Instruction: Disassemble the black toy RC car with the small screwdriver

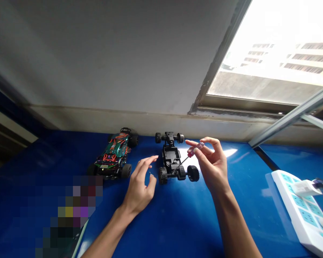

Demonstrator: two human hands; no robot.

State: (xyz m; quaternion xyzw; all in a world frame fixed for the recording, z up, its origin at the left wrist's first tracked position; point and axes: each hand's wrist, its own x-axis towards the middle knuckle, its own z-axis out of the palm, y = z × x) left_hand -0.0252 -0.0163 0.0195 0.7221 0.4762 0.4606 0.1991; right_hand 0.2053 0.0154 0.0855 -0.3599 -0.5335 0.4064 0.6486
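Observation:
My right hand pinches the reddish, see-through handle of a screwdriver between thumb and fingers. Its thin metal shaft slants down and left to the rear part of a black toy car chassis; I cannot tell whether the tip sits in a screw. The chassis has four knobby wheels and an open tray in its middle. Left of it, my left hand hovers with curved fingers, thumb and index apart, holding nothing I can make out. Farther left stands a toy car with a green and orange body.
A white power strip with a plugged-in white charger lies at the right. A metal frame bar slants above the blue table. Behind are a wall and a window. Part of the lower left is pixelated.

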